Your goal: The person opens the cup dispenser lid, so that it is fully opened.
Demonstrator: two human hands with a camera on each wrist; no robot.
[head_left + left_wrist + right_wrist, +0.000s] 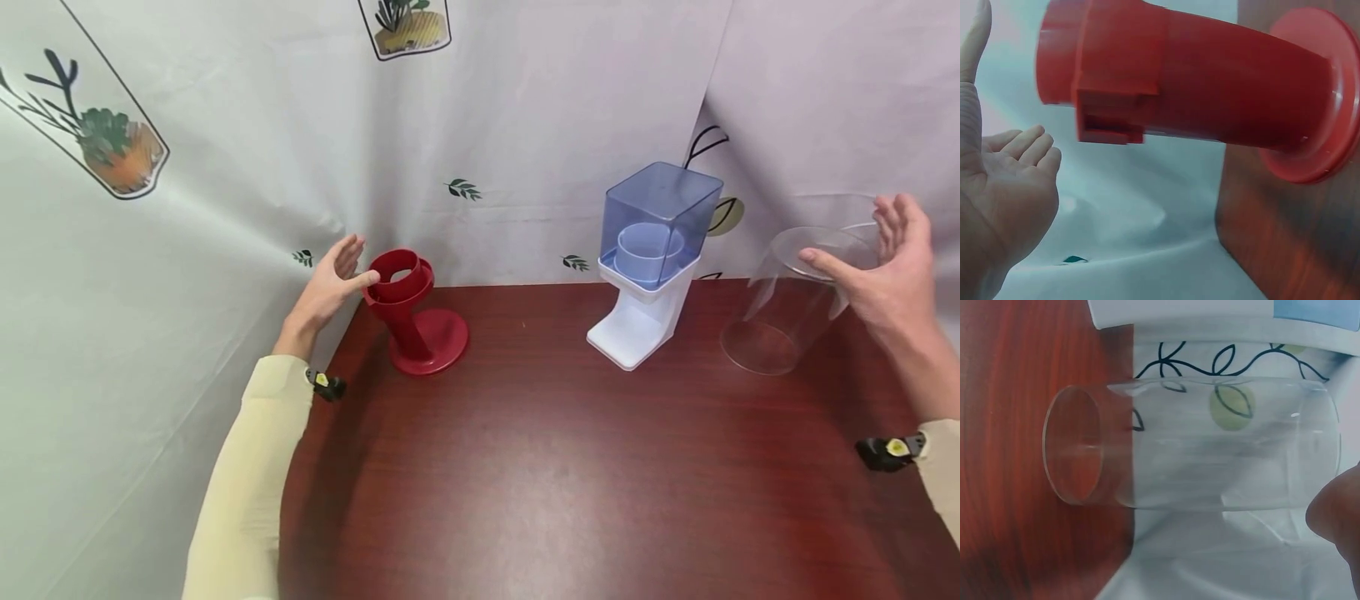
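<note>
A red plastic stand with a round base and a ring-shaped top is on the table's far left. My left hand is beside that ring, fingers extended and thumb overlapping the rim in the head view; the left wrist view shows a gap between the palm and the red stand. On the far right stands a clear plastic cylinder. Close to its top is my right hand, with thumb and fingers spread apart. In the right wrist view the thumb overlaps the upper end of the clear cylinder.
Between the two stands a white base carrying a translucent blue square container with a round part inside. The dark red wooden table meets a pale curtain with plant prints at the back and left.
</note>
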